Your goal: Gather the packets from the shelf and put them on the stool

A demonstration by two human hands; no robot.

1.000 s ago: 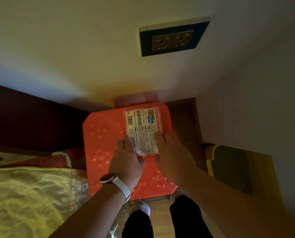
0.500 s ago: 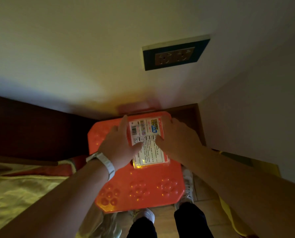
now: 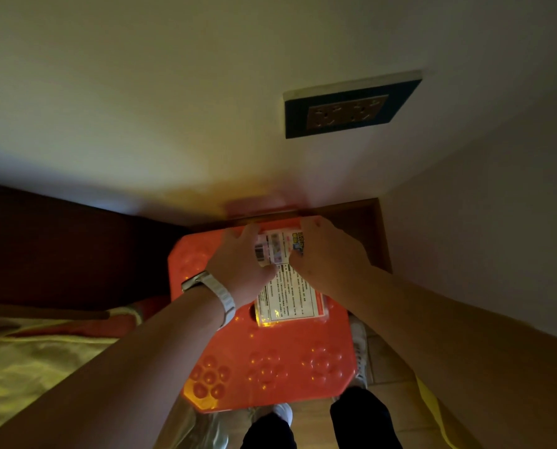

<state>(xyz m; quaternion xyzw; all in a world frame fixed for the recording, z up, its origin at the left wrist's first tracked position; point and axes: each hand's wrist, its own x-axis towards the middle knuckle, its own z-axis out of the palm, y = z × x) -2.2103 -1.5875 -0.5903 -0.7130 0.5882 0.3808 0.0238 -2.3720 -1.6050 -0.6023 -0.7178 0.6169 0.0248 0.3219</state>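
While the packets are lying on the orange stool, long axis running near-to-far, the left hand and right hand are clamping the far end from either side.

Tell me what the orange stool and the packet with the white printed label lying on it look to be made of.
Orange stool: likely moulded plastic with a semi-gloss finish; raised flower-shaped bumps are pressed into the seat, and light glows through its near corner. Packet with the white printed label: probably thin glossy plastic film, with a clear shiny edge beyond the print; the label itself may be paper or printed film, which I cannot settle.
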